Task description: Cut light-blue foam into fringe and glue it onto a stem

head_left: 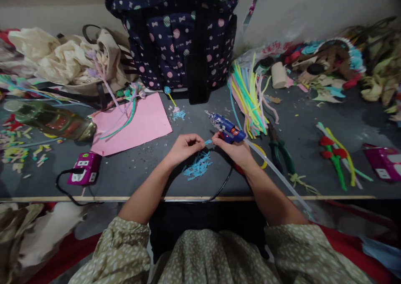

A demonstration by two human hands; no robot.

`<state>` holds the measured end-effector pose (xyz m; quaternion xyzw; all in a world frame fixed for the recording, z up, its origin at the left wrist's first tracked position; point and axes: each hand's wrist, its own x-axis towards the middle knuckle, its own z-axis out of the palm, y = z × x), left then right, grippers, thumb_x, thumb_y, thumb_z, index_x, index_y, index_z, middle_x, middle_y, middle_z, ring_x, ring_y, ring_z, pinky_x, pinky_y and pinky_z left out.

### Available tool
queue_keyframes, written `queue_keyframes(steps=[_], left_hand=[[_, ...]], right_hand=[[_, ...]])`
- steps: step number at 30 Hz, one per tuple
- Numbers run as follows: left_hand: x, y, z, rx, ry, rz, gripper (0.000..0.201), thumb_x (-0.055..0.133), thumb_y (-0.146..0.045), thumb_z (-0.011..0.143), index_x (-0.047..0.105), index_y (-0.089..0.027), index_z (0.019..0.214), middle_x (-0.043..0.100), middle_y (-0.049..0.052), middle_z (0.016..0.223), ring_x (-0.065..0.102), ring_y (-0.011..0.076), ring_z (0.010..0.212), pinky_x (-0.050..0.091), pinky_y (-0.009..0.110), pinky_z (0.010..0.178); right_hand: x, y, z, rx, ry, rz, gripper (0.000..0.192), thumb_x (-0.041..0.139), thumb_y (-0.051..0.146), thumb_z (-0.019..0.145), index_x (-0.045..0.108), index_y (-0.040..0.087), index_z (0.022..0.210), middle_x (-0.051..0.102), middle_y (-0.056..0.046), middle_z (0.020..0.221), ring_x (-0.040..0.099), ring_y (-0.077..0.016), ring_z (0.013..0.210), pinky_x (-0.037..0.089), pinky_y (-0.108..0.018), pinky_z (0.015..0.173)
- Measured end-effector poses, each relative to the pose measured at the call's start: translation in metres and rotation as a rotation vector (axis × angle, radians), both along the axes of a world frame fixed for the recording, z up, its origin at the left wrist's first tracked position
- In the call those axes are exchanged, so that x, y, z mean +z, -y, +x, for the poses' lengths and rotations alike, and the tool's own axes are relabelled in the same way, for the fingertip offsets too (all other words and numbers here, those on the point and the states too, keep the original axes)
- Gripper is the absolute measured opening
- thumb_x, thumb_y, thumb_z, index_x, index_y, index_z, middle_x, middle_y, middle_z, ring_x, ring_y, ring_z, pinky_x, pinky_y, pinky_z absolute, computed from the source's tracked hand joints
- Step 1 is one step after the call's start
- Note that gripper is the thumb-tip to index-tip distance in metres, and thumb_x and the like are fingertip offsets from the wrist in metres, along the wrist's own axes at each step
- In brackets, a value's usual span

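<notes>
My left hand (pixel 188 147) pinches a short blue pipe cleaner piece (pixel 208 142) between thumb and fingertips. The fingertips of my right hand (pixel 233 150) meet the other end of that piece. A blue glue gun (pixel 226 127) rises from the same right hand, nozzle pointing up and left. Its handle is hidden under the palm, and a long clear glue stick (pixel 275 171) trails from its back. Just below my hands lies a loose pile of cut blue pieces (pixel 198 166). Beyond them is a small blue-topped stem with a yellow stalk (pixel 170 97).
A pink sheet (pixel 138 127), a bottle (pixel 53 119) and a purple power socket (pixel 84 169) lie to the left. Pliers (pixel 280 150), a pipe cleaner bundle (pixel 250 100) and red-topped stems (pixel 335 154) are on the right. A patterned bag (pixel 175 37) stands behind, a phone (pixel 197 79) against it.
</notes>
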<state>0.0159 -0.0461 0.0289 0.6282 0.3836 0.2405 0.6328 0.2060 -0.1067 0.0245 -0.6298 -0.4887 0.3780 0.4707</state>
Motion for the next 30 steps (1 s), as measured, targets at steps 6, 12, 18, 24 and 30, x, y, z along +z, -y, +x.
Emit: queue_keyframes(steps=[6, 12, 18, 24, 30], left_hand=[[-0.0019, 0.0012, -0.0004, -0.014, -0.008, 0.015, 0.020, 0.069, -0.036, 0.076, 0.068, -0.017, 0.074, 0.056, -0.001, 0.059, 0.041, 0.0073, 0.051, 0.032, 0.024, 0.050], [-0.0064, 0.0003, -0.0012, -0.032, -0.011, 0.081, 0.021, 0.069, -0.037, 0.078, 0.069, -0.017, 0.074, 0.057, 0.001, 0.061, 0.044, 0.0090, 0.054, 0.034, 0.025, 0.053], [-0.0048, 0.0000, -0.0015, -0.030, -0.039, 0.123, 0.020, 0.068, -0.035, 0.077, 0.070, -0.016, 0.074, 0.060, 0.001, 0.062, 0.047, 0.0095, 0.055, 0.036, 0.025, 0.055], [-0.0071, -0.0002, -0.0021, -0.047, -0.047, 0.147, 0.020, 0.067, -0.034, 0.079, 0.069, -0.015, 0.074, 0.060, 0.002, 0.063, 0.048, 0.0097, 0.057, 0.037, 0.025, 0.056], [-0.0084, 0.0003, -0.0021, -0.052, -0.054, 0.160, 0.018, 0.066, -0.033, 0.079, 0.070, -0.016, 0.075, 0.061, 0.003, 0.064, 0.048, 0.0103, 0.057, 0.038, 0.025, 0.055]], right_hand=[[-0.0051, -0.0017, 0.0017, 0.023, 0.026, 0.006, 0.020, 0.071, 0.041, 0.075, 0.066, 0.024, 0.084, 0.070, 0.002, 0.085, 0.064, -0.0160, 0.079, 0.049, -0.033, 0.082], [-0.0049, -0.0032, 0.0018, 0.038, 0.049, 0.040, 0.018, 0.070, 0.036, 0.075, 0.063, 0.025, 0.087, 0.069, 0.003, 0.085, 0.064, -0.0164, 0.078, 0.050, -0.034, 0.081], [-0.0021, -0.0010, 0.0010, 0.042, 0.086, 0.051, 0.018, 0.070, 0.036, 0.075, 0.064, 0.025, 0.088, 0.069, 0.001, 0.086, 0.064, -0.0186, 0.078, 0.051, -0.036, 0.079], [-0.0041, 0.0000, -0.0001, 0.057, 0.053, 0.056, 0.017, 0.070, 0.035, 0.076, 0.063, 0.025, 0.088, 0.069, 0.002, 0.085, 0.063, -0.0177, 0.077, 0.050, -0.035, 0.079], [-0.0020, 0.0001, -0.0002, 0.068, 0.060, 0.063, 0.019, 0.068, 0.038, 0.077, 0.062, 0.025, 0.089, 0.068, 0.001, 0.084, 0.062, -0.0179, 0.077, 0.050, -0.036, 0.078]])
